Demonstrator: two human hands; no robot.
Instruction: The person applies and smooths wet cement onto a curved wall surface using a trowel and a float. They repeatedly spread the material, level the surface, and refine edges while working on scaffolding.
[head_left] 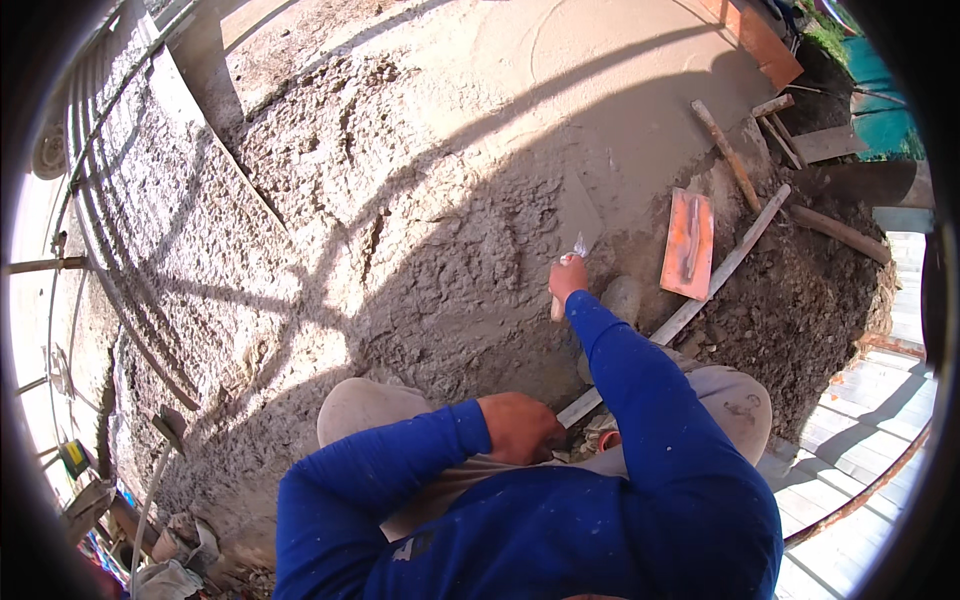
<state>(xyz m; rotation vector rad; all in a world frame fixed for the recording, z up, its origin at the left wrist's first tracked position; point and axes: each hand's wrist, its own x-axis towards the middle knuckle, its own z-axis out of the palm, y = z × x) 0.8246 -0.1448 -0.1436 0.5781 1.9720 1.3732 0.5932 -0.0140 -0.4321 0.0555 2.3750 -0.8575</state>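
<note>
My right hand [567, 279] reaches forward with its fingers wrapped round the handle of a pointed trowel [580, 214]. The trowel's blade lies against the wet concrete [470, 255], where rough, lumpy mix meets a smoother patch. My left hand [522, 428] is bent in near my legs, close to a long wooden board [735, 250]. Its fingers are curled and partly hidden, so whatever they may hold does not show. To the right of the trowel, an orange float [688, 245] rests with its handle up, one end by the board.
Wooden stakes [727, 155] and loose dark soil [800, 300] line the right side. Pale planks [860, 420] lie beyond. A plank edge [215, 130] and curved bars [125, 300] border the left. A tape measure [73, 458] is at the lower left.
</note>
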